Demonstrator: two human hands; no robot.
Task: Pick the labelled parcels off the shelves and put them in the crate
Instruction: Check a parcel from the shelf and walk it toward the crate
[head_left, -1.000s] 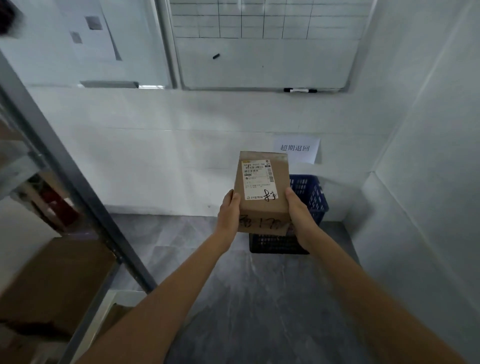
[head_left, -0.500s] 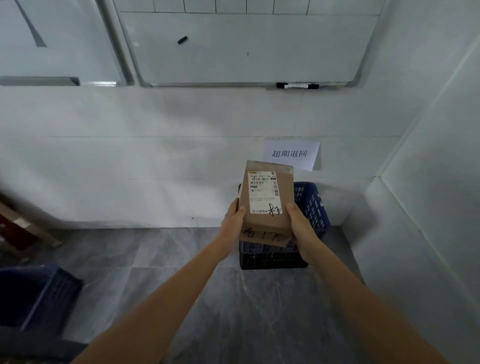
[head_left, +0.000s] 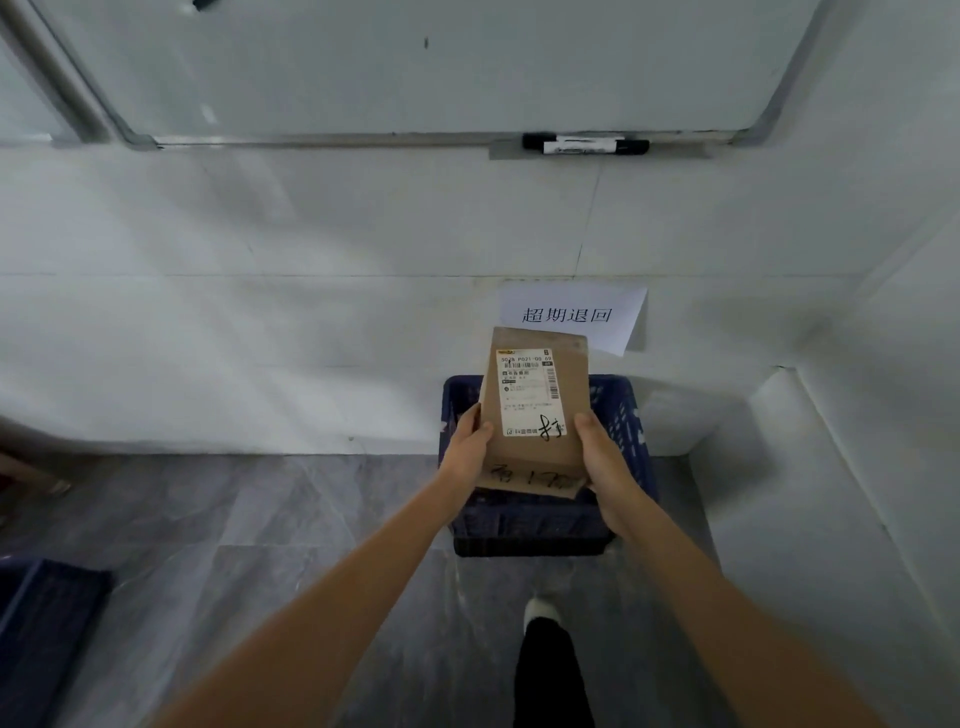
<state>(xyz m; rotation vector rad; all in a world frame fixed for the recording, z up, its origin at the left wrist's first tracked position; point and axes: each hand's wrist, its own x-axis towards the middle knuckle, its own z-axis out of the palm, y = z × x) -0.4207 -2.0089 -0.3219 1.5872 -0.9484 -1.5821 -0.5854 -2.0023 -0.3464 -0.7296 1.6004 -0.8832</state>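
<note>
While both arms reach forward from the bottom of the frame, the left hand (head_left: 466, 451) and the right hand (head_left: 598, 453) hold a brown cardboard parcel (head_left: 535, 410) between them just right of the frame's centre. The left hand's thumb lies on the parcel's front and its fingers wrap behind the left edge; the right hand grips the lower right edge the same way, thumb in front. The parcel stands tilted, its top leaning away, with a white shipping label (head_left: 527, 392) facing the camera and black handwriting on the label and along the near flap. It is held above the open top of a dark blue plastic crate (head_left: 628, 431) that stands on the grey floor (head_left: 291, 530) against the white wall. On the wall just above the parcel hangs a paper sign (head_left: 571, 314) with printed characters. A whiteboard (head_left: 415, 67) fills the upper frame, with a marker (head_left: 586, 144) on its ledge. Another blue crate (head_left: 47, 634) shows at lower left, and a dark trouser leg with a light shoe (head_left: 541, 610) at bottom centre.
</note>
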